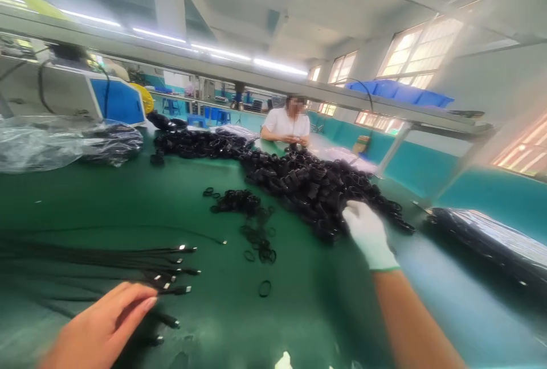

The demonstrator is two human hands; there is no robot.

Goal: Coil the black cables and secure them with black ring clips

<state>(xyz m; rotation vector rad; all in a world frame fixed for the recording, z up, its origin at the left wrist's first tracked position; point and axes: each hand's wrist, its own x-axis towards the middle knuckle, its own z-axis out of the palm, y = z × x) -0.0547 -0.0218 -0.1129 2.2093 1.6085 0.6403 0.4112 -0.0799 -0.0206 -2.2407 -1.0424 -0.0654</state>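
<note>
Bare and at the lower left, my left hand (pixel 109 320) has its thumb and index finger brought together at a black USB cable (pixel 177 291), just behind its plug. More black cables (pixel 141 251) with metal plugs lie around that hand, roughly side by side. My right hand (pixel 365 229), in a white glove, reaches to the right side of a large pile of black coiled cables (pixel 310 184). Its fingers are curled and partly hidden against the pile, so what they hold, if anything, does not show. Small black bands (pixel 237 201) lie loose between the hands.
The green table (pixel 205 323) carries clear plastic bags (pixel 47 144) at the left and a dark plastic-wrapped bundle (pixel 491 249) at the right. A person (pixel 286 124) in white sits across the pile. A shelf with a blue bin (pixel 399 93) spans overhead.
</note>
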